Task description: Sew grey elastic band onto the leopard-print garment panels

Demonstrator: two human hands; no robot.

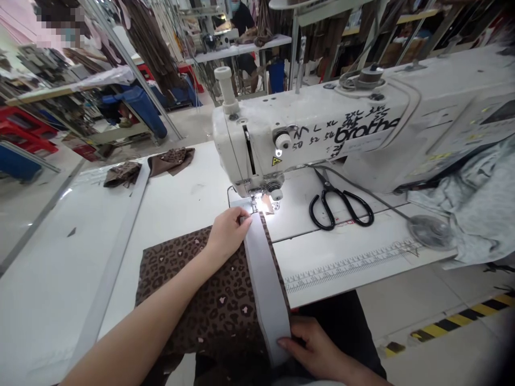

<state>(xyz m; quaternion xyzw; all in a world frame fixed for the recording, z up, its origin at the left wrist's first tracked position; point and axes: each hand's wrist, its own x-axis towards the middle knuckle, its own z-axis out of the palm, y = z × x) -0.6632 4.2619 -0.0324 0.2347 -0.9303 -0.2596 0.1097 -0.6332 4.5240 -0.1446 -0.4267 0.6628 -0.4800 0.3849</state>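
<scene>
Brown leopard-print fabric (217, 300) lies on the sewing table and hangs over its front edge. Along its right side runs a long pale grey strip (265, 273), its far end at the lit needle area of the white sewing machine (257, 139). My left hand (231, 230) pinches the strip's far end and the fabric close to the presser foot. Near the table's front edge, my right hand (308, 343) grips the near end of the strip with the fabric edge, thumb on top and fingers underneath.
Black-handled scissors (341, 206) lie under the machine arm. A printed ruler (350, 265) runs along the table front. Pale patterned cloth (483, 198) is heaped at right. Leopard scraps (173, 161) sit at the back left. Beyond, a co-worker (241, 21) sits at another machine.
</scene>
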